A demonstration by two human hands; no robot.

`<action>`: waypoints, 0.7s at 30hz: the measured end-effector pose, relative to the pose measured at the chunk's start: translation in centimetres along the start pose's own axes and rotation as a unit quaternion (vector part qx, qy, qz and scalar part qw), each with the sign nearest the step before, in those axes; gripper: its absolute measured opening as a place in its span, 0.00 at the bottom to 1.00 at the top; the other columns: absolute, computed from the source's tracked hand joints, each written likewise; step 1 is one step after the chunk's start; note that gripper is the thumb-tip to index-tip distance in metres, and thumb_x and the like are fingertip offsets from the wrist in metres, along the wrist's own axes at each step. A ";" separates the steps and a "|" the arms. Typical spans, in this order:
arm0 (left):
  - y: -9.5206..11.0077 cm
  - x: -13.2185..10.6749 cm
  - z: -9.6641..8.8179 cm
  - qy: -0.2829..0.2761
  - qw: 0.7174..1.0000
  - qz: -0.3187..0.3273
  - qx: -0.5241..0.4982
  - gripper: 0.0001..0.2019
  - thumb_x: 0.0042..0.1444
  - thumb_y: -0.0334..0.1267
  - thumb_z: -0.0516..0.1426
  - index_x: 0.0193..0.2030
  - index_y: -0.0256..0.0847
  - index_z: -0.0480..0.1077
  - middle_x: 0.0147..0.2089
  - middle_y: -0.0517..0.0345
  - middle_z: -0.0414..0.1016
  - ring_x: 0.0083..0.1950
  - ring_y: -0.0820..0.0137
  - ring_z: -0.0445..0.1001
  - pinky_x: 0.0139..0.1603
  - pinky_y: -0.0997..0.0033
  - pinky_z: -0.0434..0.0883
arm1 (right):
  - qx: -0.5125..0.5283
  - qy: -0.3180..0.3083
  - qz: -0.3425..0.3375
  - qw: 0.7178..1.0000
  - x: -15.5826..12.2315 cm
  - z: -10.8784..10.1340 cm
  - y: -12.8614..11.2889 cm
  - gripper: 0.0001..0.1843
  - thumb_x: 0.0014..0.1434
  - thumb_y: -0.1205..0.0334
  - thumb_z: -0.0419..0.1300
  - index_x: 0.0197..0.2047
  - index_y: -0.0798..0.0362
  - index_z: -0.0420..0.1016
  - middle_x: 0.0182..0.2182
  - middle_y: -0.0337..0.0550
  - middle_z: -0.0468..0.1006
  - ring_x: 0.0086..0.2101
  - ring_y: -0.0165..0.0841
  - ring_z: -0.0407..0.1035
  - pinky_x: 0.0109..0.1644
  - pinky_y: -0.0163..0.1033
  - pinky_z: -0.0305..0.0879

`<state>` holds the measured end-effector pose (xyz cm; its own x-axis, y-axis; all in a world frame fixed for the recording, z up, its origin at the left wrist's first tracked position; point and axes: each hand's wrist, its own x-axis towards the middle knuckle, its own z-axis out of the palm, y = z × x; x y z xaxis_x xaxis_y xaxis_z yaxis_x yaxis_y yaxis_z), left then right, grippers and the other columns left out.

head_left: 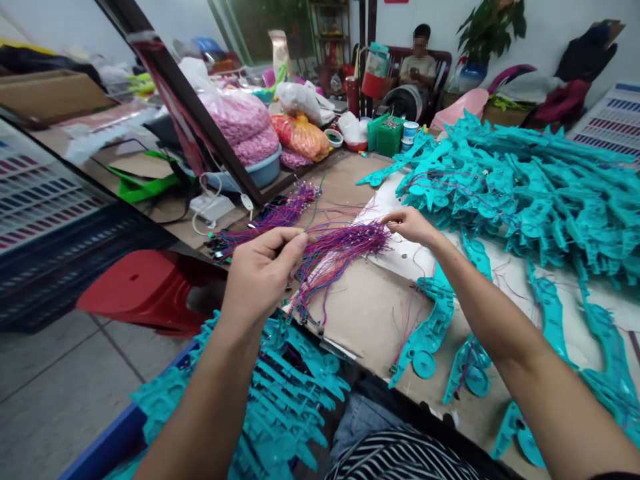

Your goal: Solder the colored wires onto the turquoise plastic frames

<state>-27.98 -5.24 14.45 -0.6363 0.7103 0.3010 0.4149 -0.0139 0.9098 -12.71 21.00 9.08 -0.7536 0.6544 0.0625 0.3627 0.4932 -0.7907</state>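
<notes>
A bundle of thin red and blue wires (333, 257) lies across the brown table (365, 313). My left hand (263, 270) is closed in a pinch on wires at the bundle's left end, lifted a little above the table edge. My right hand (410, 225) pinches the far end of the same bundle. A second wire bundle (273, 217) lies further back. Teal plastic shell pieces (425, 333) rest on the table between my forearms.
A large heap of teal plastic parts (530, 190) fills the right side. More teal parts fill a blue crate (280, 400) by my lap. A red stool (145, 287) stands left. Bags of pink and orange pieces (250, 127) sit behind. A seated person (419, 63) is at the back.
</notes>
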 end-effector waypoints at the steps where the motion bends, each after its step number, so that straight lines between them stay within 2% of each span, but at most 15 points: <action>1: 0.1 0.0 -0.2 0.002 1.000 0.005 -0.003 0.09 0.55 0.41 0.60 0.33 0.38 0.76 0.21 0.63 0.62 0.22 0.77 0.58 0.21 0.77 0.55 | -0.011 -0.002 -0.001 1.000 0.0 0.4 0.3 0.15 0.47 0.73 0.58 0.37 0.59 0.83 0.15 0.32 0.65 0.20 0.23 0.54 0.26 0.33 0.49; 5: 0.3 -0.3 -0.4 -0.006 1.000 0.018 -0.019 0.08 0.56 0.41 0.60 0.34 0.38 0.76 0.22 0.63 0.63 0.22 0.77 0.59 0.21 0.77 0.56 | -0.013 -0.029 -0.022 0.999 0.1 2.4 0.3 0.17 0.47 0.72 0.64 0.42 0.56 0.83 0.18 0.32 0.70 0.23 0.24 0.59 0.30 0.32 0.53; 8: 0.7 -0.6 -0.5 -0.004 1.000 0.020 -0.012 0.08 0.56 0.41 0.60 0.34 0.39 0.76 0.21 0.63 0.63 0.22 0.76 0.59 0.20 0.77 0.57 | -0.004 -0.042 -0.035 0.999 0.7 3.4 -0.6 0.04 0.49 0.69 0.65 0.31 0.57 0.82 0.18 0.34 0.71 0.23 0.24 0.60 0.30 0.33 0.54; 10: 0.9 -0.6 -0.5 0.001 1.000 0.022 0.002 0.08 0.56 0.41 0.59 0.34 0.39 0.76 0.21 0.63 0.63 0.22 0.76 0.59 0.20 0.77 0.57 | 0.007 -0.021 -0.039 0.999 1.3 3.2 -1.4 0.10 0.56 0.65 0.60 0.26 0.57 0.80 0.19 0.37 0.72 0.22 0.24 0.58 0.29 0.33 0.52; 12: 0.9 -0.5 -0.4 -0.001 0.999 0.023 0.026 0.08 0.56 0.42 0.59 0.34 0.40 0.76 0.21 0.63 0.63 0.22 0.76 0.59 0.21 0.77 0.57 | 0.025 0.003 -0.040 0.999 2.0 2.6 -2.0 0.15 0.61 0.61 0.56 0.27 0.57 0.79 0.20 0.39 0.74 0.21 0.24 0.55 0.27 0.34 0.51; 17: 0.6 -0.1 0.9 -0.061 0.995 0.014 0.076 0.10 0.56 0.41 0.57 0.30 0.38 0.76 0.22 0.63 0.66 0.23 0.76 0.60 0.24 0.76 0.60 | 0.060 0.024 -0.041 0.997 2.5 1.1 -2.5 0.15 0.59 0.54 0.61 0.26 0.57 0.77 0.19 0.40 0.73 0.18 0.23 0.51 0.24 0.34 0.48; 21: 0.4 0.3 1.3 -0.054 0.996 -0.004 0.066 0.11 0.56 0.43 0.57 0.31 0.39 0.76 0.22 0.63 0.65 0.22 0.76 0.58 0.24 0.75 0.58 | 0.113 0.032 -0.033 0.993 2.4 0.7 -2.8 0.16 0.55 0.52 0.65 0.27 0.57 0.77 0.18 0.38 0.73 0.17 0.22 0.50 0.22 0.33 0.47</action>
<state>-27.13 -4.15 14.52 -0.5696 0.7814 0.2548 0.4969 0.0805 0.8641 -15.95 20.80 11.00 -0.7324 0.6637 0.1518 0.1756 0.3996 -0.8997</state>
